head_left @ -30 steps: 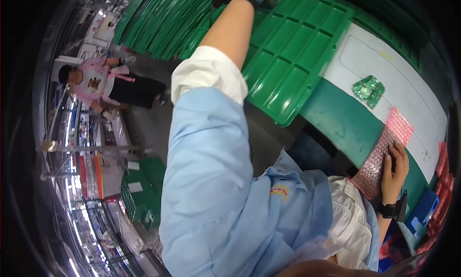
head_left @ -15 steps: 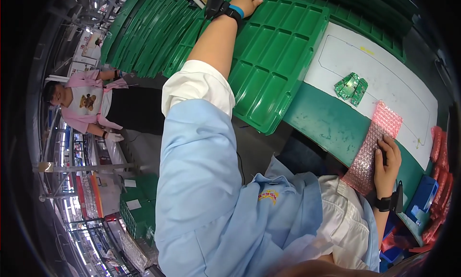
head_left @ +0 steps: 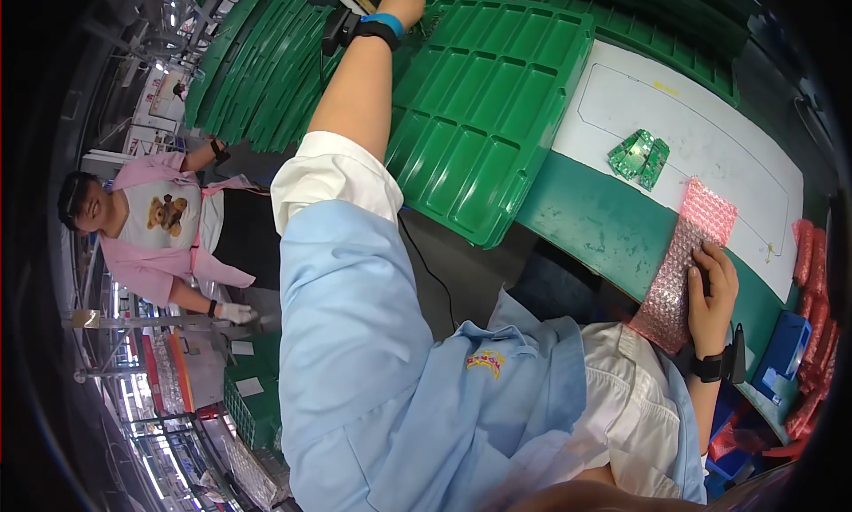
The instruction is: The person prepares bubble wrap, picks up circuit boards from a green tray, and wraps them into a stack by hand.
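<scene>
At the top edge, my left hand (head_left: 404, 2) is raised beside the far left corner of a green compartment tray (head_left: 484, 113). Its fingers look bent but are partly cut off by the frame, so whether they hold anything is unclear. My right hand (head_left: 714, 290) lies on a pink bubble-wrap bag (head_left: 670, 281), fingers stretched forward and thumb apart. That bag slants across the table's near edge. Two green circuit boards (head_left: 639, 159) lie side by side on the white sheet (head_left: 701, 126), just beyond the bag.
Several green trays (head_left: 257, 68) stand stacked at the far left. Rolled pink bubble-wrap bags (head_left: 812, 308) and a blue bin (head_left: 785, 357) line the right side. A co-worker in a pink shirt (head_left: 146, 277) stands at left. A black cable (head_left: 426, 268) hangs near my left sleeve.
My left hand has moved left, off the tray's far edge. My right hand stays on the bubble-wrap bag. The co-worker appears nearer, with a gloved hand lower.
</scene>
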{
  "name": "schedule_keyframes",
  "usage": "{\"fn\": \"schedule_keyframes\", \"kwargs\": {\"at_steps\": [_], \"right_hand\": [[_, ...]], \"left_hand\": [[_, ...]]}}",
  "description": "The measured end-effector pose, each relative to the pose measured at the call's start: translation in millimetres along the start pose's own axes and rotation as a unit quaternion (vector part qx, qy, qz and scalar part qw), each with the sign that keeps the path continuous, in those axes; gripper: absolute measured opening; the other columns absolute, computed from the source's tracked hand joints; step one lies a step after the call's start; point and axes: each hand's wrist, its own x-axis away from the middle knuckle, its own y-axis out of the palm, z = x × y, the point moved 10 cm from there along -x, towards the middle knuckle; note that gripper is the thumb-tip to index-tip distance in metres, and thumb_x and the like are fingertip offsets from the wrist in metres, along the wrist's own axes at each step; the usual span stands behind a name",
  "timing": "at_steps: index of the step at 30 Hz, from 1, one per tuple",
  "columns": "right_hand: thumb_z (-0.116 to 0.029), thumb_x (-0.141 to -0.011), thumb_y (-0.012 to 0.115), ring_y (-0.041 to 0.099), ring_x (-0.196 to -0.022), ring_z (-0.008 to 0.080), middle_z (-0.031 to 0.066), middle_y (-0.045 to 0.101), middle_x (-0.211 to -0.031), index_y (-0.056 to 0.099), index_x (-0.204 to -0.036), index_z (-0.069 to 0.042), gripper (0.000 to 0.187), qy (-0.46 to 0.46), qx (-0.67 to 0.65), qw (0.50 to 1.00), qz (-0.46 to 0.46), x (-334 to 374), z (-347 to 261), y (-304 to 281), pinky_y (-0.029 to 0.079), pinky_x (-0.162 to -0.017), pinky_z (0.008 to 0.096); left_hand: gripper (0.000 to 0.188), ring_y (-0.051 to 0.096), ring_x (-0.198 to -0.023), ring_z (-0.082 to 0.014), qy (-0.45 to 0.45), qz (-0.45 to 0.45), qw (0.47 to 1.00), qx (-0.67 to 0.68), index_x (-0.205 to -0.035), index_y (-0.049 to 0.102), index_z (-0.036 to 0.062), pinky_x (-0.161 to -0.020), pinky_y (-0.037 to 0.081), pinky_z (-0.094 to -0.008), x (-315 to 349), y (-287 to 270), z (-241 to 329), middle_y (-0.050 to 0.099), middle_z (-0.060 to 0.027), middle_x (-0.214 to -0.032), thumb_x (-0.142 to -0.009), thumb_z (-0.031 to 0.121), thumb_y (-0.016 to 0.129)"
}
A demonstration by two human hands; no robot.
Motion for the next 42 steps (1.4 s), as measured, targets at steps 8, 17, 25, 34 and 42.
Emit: {"fn": "schedule_keyframes", "kwargs": {"at_steps": [8,17,25,34,42], "right_hand": [[-0.006,-0.086,0.064,0.056,-0.115,0.0316,0.0129,0.062,-0.122,0.067,-0.107,-0.003,0.021,0.007,-0.011,1.000,0.008,-1,-2,0,0.039,-0.100,0.0399],[-0.007,-0.086,0.064,0.057,-0.114,0.0314,0.0128,0.063,-0.121,0.067,-0.105,-0.003,0.020,-0.006,-0.037,0.999,0.016,-5,-9,0,0.040,-0.099,0.0399],[-0.005,-0.084,0.065,0.058,-0.112,0.0324,0.0147,0.063,-0.119,0.067,-0.104,-0.001,0.020,0.010,-0.002,1.000,0.020,2,4,-3,0.044,-0.097,0.0392],[-0.014,-0.081,0.069,0.056,-0.114,0.0314,0.0107,0.062,-0.121,0.067,-0.105,-0.005,0.025,-0.038,0.006,0.998,0.049,3,-10,-4,0.040,-0.098,0.0420],[-0.015,-0.081,0.069,0.055,-0.114,0.0320,0.0113,0.061,-0.122,0.065,-0.110,-0.005,0.030,-0.055,0.012,0.997,0.047,8,-17,-7,0.041,-0.099,0.0427]], "left_hand": [[0.047,0.063,-0.104,-0.0363,0.051,-0.112,0.967,-0.224,-0.118,0.067,0.0166,-0.089,0.051,-0.0486,-6,54,-27,0.067,-0.0151,-0.114,-0.092,0.054,0.056],[0.039,0.064,-0.095,-0.0373,0.040,-0.053,0.974,-0.215,-0.113,0.059,0.0079,-0.082,0.051,-0.0485,-9,22,-30,0.066,-0.0221,-0.099,-0.088,0.036,0.068],[0.009,0.059,-0.083,-0.0163,0.035,-0.040,0.985,0.167,-0.102,0.056,0.0051,-0.073,0.047,-0.0309,35,17,112,0.063,-0.0081,-0.091,-0.093,0.008,0.055],[0.031,0.063,-0.094,-0.0171,0.075,-0.239,0.921,0.298,-0.120,0.055,0.0026,-0.086,0.049,-0.0292,210,37,313,0.063,-0.0069,-0.099,-0.094,0.018,0.061],[0.024,0.064,-0.088,-0.0264,0.108,-0.256,0.952,0.130,-0.110,0.062,0.0020,-0.081,0.051,-0.0354,286,146,347,0.064,-0.0158,-0.092,-0.088,0.009,0.058]]}}
